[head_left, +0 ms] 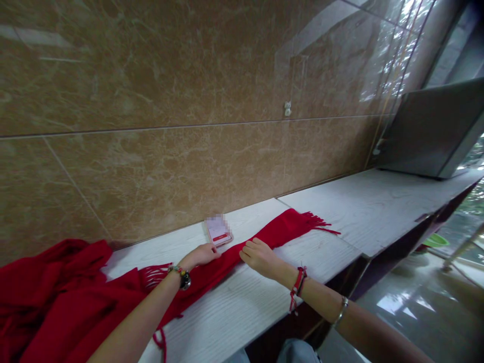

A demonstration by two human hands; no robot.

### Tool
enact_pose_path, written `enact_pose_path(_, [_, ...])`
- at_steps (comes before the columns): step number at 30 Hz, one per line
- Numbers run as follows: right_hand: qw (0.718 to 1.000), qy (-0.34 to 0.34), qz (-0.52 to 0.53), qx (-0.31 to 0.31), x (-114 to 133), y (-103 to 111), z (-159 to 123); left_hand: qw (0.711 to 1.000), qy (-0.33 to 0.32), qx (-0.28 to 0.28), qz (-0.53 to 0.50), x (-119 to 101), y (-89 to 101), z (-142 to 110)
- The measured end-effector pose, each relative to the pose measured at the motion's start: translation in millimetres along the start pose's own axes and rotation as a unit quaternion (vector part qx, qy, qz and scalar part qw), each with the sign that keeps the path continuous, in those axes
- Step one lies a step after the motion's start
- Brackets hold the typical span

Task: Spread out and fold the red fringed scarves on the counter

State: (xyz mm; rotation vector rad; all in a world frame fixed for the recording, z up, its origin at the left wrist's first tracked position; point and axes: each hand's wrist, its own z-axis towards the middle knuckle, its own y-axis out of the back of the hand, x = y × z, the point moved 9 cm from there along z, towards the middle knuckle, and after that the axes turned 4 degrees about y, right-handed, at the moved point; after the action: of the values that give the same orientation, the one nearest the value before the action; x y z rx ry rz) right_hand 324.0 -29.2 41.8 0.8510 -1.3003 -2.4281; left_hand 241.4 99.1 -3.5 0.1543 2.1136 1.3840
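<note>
A red fringed scarf point(285, 227) lies stretched in a narrow folded strip across the white counter point(242, 302), its tassels pointing right. My left hand point(202, 255), with a beaded bracelet at the wrist, pinches the strip's far edge near its middle. A little to the right, my right hand point(260, 257) is closed on the same strip, fingers curled in. Just beyond my left hand lies a phone point(218, 231) with its screen lit and partly blurred out. More red fabric point(68, 302) is heaped at the left, with fringe showing beside my left wrist.
A brown marbled tile wall point(189, 166) rises right behind the counter. At the counter's far right end stands a large grey box-like object point(431, 131). A green basin point(435, 240) sits low on the right, above a shiny floor point(397, 302).
</note>
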Motion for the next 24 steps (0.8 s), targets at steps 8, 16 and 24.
enact_pose_path(8, [1.0,-0.008,0.001,-0.007,5.3,-1.9,-5.2,0.991,-0.029,0.065,-0.115,-9.7,-5.0,2.1])
enact_pose_path(16, [0.998,-0.035,-0.025,-0.05,6.5,-2.4,-14.1,0.974,-0.037,0.092,-0.202,-28.1,4.0,13.9])
enact_pose_path(24, [0.982,-0.148,-0.036,-0.115,-44.0,33.7,-16.4,0.921,-0.059,0.111,-0.37,-71.1,37.8,25.7])
